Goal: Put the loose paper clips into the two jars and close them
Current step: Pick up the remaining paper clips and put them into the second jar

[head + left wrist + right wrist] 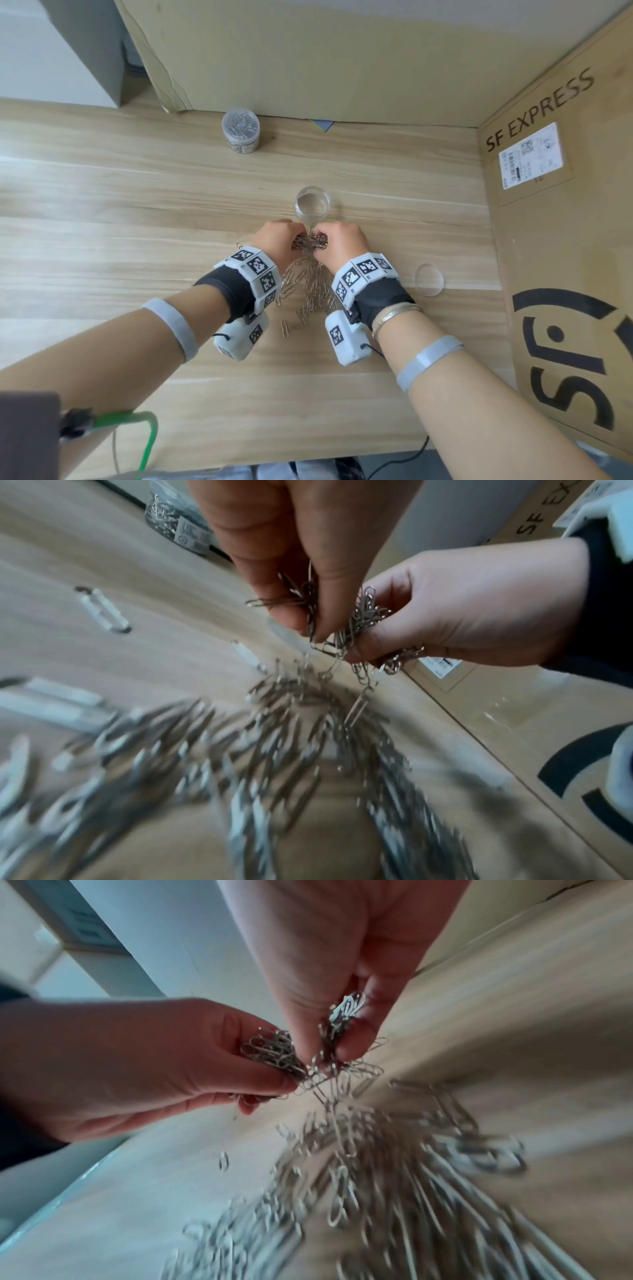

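Presently the left hand [274, 240] and right hand [342, 240], fingers curled, each pinch a tangled bunch of silver wire paper clips [309, 242] just before the open clear plastic jar [312, 205]. More loose clips [308, 291] lie on the pale wooden table [102, 205] between the wrists. A clear round lid [429, 279] lies right; a filled, closed jar [240, 132] stands far back.

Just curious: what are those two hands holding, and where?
Both hands, left and right, pinch one tangled bunch of paper clips between fingertips, one at each end.

Head view high, downward; wrist views close, sharing clip bunch [356, 620].
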`<action>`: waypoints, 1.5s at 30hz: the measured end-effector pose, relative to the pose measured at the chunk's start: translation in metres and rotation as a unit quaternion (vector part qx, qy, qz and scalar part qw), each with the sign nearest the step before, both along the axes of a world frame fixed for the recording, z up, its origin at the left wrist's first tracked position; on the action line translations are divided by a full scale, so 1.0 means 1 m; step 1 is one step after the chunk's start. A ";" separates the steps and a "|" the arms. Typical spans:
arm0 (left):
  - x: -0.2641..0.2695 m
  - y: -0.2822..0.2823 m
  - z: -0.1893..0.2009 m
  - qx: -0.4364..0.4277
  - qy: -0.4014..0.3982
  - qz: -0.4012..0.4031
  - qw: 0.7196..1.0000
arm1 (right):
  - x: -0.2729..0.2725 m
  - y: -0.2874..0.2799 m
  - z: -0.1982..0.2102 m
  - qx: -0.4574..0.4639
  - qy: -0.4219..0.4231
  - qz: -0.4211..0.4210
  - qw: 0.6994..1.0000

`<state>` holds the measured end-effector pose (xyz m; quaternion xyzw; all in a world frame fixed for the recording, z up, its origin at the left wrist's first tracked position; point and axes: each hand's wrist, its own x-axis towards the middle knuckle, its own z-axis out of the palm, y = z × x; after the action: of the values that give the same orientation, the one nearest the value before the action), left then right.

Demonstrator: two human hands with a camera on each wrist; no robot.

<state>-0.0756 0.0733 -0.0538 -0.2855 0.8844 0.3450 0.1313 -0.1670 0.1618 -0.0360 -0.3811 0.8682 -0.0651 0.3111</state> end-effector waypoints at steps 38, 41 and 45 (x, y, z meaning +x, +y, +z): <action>-0.068 -0.046 0.018 -0.012 -0.032 0.040 0.999 | -0.072 -0.022 -0.003 0.029 -0.010 -0.075 0.997; -0.066 -0.043 0.020 -0.008 0.009 0.066 0.998 | -0.064 -0.019 -0.009 0.046 -0.011 -0.032 0.998; -0.061 -0.046 0.021 0.004 0.069 0.122 0.990 | -0.054 -0.019 -0.015 0.046 -0.015 -0.036 0.998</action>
<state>-0.1367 0.0274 -0.0330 -0.3663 0.8485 0.3809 0.0276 -0.2209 0.1431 -0.0513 -0.3334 0.8787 -0.0419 0.3389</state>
